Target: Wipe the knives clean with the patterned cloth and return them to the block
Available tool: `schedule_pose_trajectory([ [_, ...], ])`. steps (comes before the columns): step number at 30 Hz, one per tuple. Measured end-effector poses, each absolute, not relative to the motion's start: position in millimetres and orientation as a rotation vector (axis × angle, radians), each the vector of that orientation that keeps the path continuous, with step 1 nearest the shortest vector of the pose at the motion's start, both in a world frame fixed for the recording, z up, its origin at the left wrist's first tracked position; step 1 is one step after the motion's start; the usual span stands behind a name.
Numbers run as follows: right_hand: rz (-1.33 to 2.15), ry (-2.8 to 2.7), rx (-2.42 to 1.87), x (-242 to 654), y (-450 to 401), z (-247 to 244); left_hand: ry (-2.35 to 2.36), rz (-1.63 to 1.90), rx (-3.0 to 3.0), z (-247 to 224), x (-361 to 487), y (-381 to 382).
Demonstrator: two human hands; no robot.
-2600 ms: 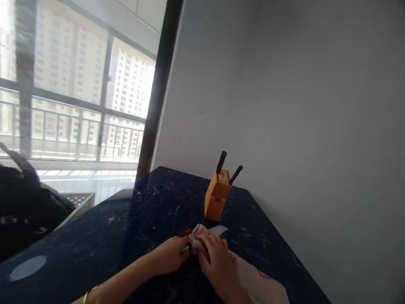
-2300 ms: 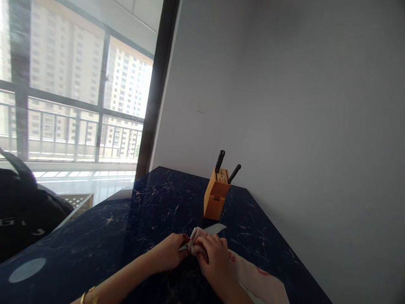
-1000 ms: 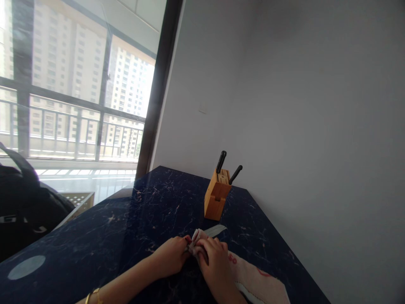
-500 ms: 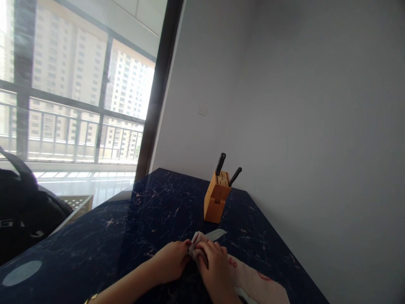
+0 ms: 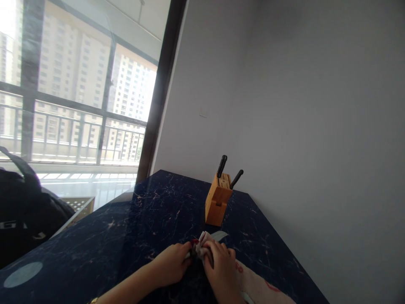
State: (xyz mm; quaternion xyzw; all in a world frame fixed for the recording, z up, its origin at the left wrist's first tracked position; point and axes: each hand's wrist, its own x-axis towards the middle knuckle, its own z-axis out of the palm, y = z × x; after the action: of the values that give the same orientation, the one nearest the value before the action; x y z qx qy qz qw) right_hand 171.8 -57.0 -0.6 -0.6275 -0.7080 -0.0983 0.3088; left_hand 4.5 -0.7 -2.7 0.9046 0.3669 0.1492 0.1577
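Near the front of the dark blue marbled table (image 5: 164,223), a pale cloth with red print (image 5: 253,276) trails to the lower right. My right hand (image 5: 221,266) is closed around its bunched end. Just left of it, my left hand (image 5: 173,262) is pinched on a small object with a red part, too hidden to name. A pale curved blade-like shape (image 5: 219,234) shows on the table beyond my right hand. Behind it stands a wooden knife block (image 5: 217,204) holding two black-handled knives (image 5: 222,166).
A black bag (image 5: 25,211) sits at the left beside the table. A pale round patch (image 5: 23,274) marks the table's left front. Grey walls rise behind and to the right, with a large window at the left.
My left hand has drawn slightly away from the bunched cloth, and a red part now shows between my hands. The view has shifted a little.
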Motion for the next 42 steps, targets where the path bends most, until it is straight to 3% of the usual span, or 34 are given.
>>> schedule_pose_trajectory([
  [42, -0.071, -1.97, -1.545, 162.3, -59.1, 2.3, 1.0, 0.411, 2.748, -1.8, 7.0, -1.5],
])
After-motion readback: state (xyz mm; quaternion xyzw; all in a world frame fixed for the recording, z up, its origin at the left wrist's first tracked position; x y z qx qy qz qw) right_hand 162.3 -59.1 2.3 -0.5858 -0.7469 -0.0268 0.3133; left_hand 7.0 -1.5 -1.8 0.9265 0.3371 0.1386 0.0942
